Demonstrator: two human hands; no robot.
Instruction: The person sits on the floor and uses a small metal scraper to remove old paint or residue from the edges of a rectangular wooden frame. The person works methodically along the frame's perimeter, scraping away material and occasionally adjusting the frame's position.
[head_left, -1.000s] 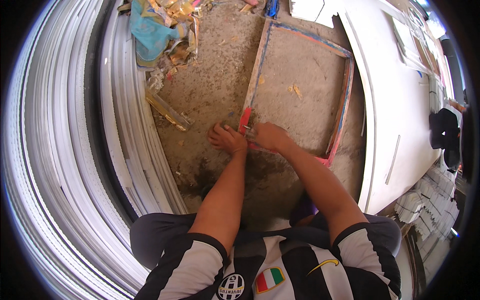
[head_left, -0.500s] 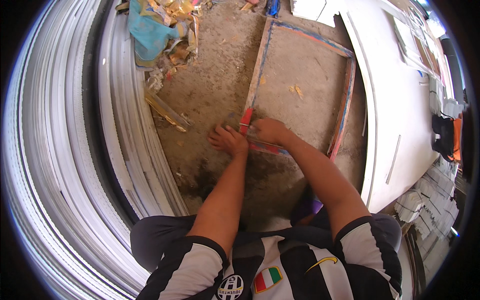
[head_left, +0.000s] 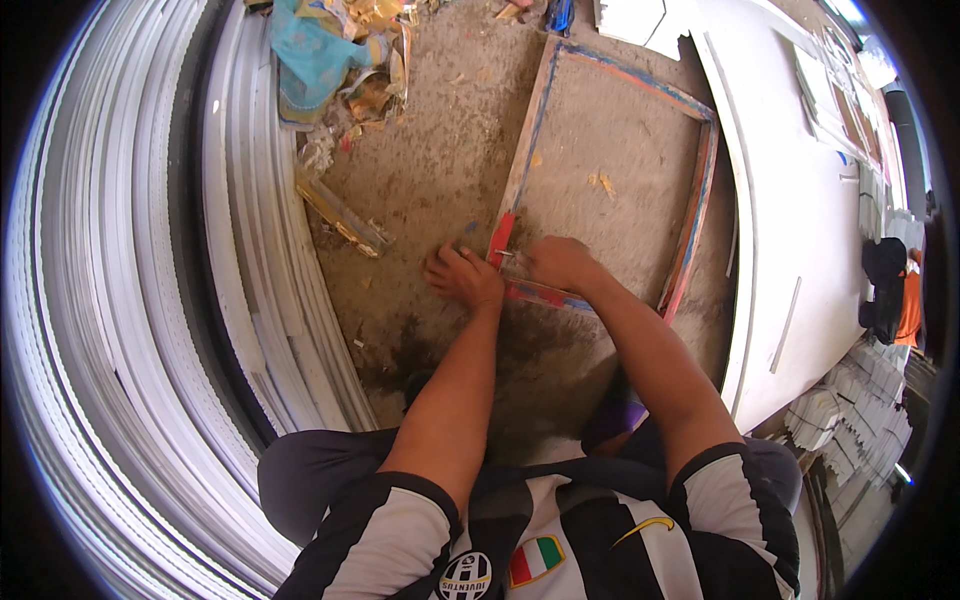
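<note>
At frame (head_left: 529, 130) corner, left hand (head_left: 465, 276) splayed, empty; right hand (head_left: 560, 264) curled round thin metal tool (head_left: 507, 253).

You are facing a frame (head_left: 530, 132) that is looking like wood, its worn surface showing streaks of matt colour. Close to you, a thin rod (head_left: 507, 253) is giving off a metallic glint. Beneath these, the floor (head_left: 430, 150) is appearing rough and gritty. On your left, the strips (head_left: 120, 280) are shining smooth like plastic, while the rag (head_left: 312, 65) is showing soft, matt cloth. On your right, the panel (head_left: 790, 230) is presenting a smooth face. You are wearing dark, matt cloth trousers (head_left: 315, 462).
</note>
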